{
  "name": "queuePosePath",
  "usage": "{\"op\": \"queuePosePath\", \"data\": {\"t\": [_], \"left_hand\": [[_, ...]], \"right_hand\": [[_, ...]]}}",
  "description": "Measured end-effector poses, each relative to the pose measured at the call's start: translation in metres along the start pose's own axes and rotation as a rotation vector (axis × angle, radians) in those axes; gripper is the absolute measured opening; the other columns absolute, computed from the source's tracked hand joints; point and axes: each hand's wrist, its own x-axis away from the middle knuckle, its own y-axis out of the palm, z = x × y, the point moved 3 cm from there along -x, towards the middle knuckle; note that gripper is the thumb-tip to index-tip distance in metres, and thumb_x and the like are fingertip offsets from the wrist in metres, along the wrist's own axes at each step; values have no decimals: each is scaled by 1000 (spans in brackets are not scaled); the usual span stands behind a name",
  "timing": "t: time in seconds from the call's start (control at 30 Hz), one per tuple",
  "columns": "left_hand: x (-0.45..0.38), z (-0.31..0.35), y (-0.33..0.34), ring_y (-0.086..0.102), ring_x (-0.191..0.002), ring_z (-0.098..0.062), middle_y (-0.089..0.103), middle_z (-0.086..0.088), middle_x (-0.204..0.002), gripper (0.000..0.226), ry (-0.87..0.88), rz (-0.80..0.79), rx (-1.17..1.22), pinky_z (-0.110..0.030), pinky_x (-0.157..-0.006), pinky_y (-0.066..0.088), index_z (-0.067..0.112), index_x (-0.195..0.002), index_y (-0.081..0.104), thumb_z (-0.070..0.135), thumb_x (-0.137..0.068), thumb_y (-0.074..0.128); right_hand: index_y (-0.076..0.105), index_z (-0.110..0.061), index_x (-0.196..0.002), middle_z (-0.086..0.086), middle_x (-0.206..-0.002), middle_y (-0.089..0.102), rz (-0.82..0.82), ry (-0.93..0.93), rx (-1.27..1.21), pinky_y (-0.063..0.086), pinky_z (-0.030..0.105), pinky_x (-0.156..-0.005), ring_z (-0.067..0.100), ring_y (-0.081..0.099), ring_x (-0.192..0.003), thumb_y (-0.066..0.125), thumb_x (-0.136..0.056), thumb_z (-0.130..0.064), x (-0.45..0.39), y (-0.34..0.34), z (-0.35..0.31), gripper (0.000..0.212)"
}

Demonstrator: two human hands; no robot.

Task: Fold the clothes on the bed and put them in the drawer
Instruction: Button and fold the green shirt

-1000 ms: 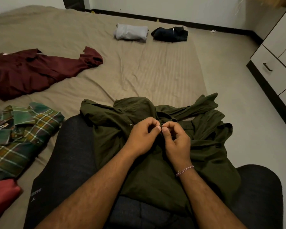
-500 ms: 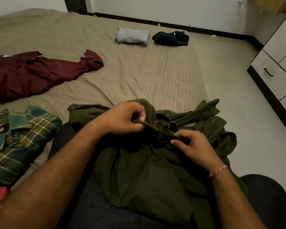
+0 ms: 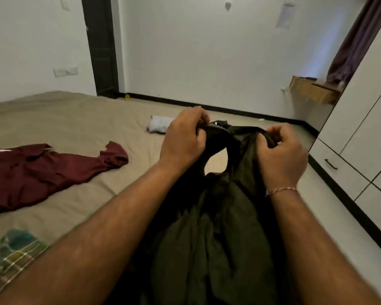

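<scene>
A dark olive shirt [image 3: 220, 227] hangs in front of me, lifted off my lap. My left hand [image 3: 183, 139] grips its top edge on the left and my right hand [image 3: 282, 155] grips the top edge on the right, fingers curled into the cloth. A maroon shirt [image 3: 42, 172] lies spread out on the bed [image 3: 75, 119] to the left. A green plaid shirt [image 3: 11, 252] shows at the lower left. A folded light grey garment [image 3: 160, 126] sits at the bed's far end, partly behind my left hand.
White cabinets with a drawer [image 3: 337, 170] and its dark handle stand at the right. Bare floor [image 3: 330, 227] runs between bed and cabinets. A wooden shelf [image 3: 312, 91] juts from the far wall beside a curtain [image 3: 352, 42].
Both hands have raised the olive shirt from my lap and moved apart along its top edge. The view has tilted up toward the far wall.
</scene>
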Motion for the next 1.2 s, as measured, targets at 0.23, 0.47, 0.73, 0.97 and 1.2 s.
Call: {"op": "queuePosePath", "data": {"t": [0.23,0.47,0.73,0.97,1.2], "left_hand": [[172,-23,7,53,-95,-9,53,8,-99,18,-58,-369,-83,-27,-84,50,20,-102,66,19,-84,64],[265,-62,23,56,-109,-21,58,2,-112,29,-346,-764,-364,-38,-93,52,25,-121,64,32,-93,67],[266,-48,10,62,-89,-23,64,4,-94,6,-208,-515,-394,-40,-75,51,24,-97,68,24,-92,64],[261,-18,-7,58,-81,-8,67,14,-88,9,-40,-335,-257,-33,-77,42,29,-96,71,38,-97,66],[270,-10,-16,54,-69,-19,63,7,-78,8,-88,-295,-372,-38,-60,44,24,-94,66,31,-98,66]], "right_hand": [[70,-22,-92,-9,-90,64,-360,-263,76,41,12,-68,5,56,-78,77,-89,-25,150,-6,56,8],[70,-30,-87,-13,-89,67,-764,193,120,55,32,-80,8,63,-86,78,-88,-31,265,-12,113,8],[67,-28,-78,-14,-75,68,-716,323,25,50,27,-67,3,64,-74,75,-91,-30,266,-23,103,16],[77,-19,-86,2,-82,75,-664,649,-358,61,30,-72,19,70,-79,77,-92,-20,257,-37,84,6],[74,-4,-107,13,-100,79,-580,1026,-791,61,31,-83,23,76,-96,65,-96,3,277,-50,65,17]]}}
